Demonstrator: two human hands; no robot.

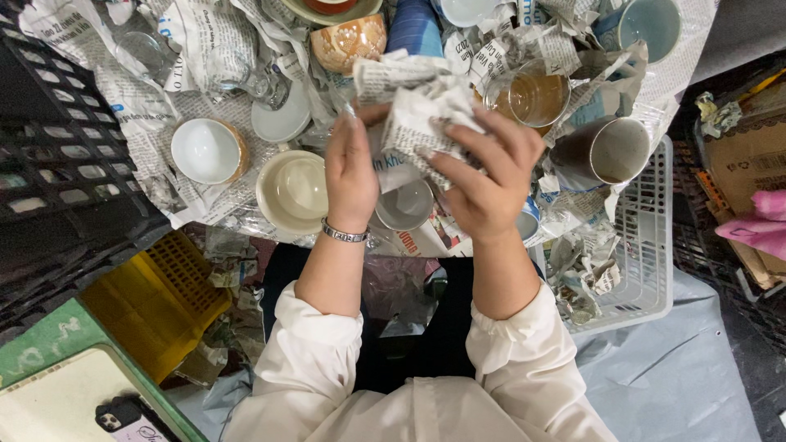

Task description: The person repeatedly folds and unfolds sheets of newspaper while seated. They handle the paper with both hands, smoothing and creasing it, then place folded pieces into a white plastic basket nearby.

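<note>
Newspaper sheets [155, 106], crumpled and printed in black with touches of blue, cover the work surface in the head view and lie under the crockery. A newspaper bundle [422, 110] is held up between both hands, above a small grey bowl [405, 205]. The left hand [350, 176], with a silver bracelet [344, 234] at its wrist, stands flat and open against the bundle's left side. The right hand [483, 180] curls its fingers over the bundle's right side and grips the paper. What the paper wraps is hidden.

A brown cardboard box [749, 160] sits at the right edge, cut off by the frame, its label too small to make out, with a pink piece [757, 221] lying over it. A white plastic basket [647, 254] at the right holds paper scraps. A yellow crate [155, 299] lies lower left, beside a black crate [57, 155]. A phone [123, 419] shows at the bottom edge, partly cut off.

Near the hands stand a cream bowl [292, 190], a white cup [205, 151], an amber glass [528, 96] and a brown-lined cup [606, 149]. The top row of dishes is cut off.
</note>
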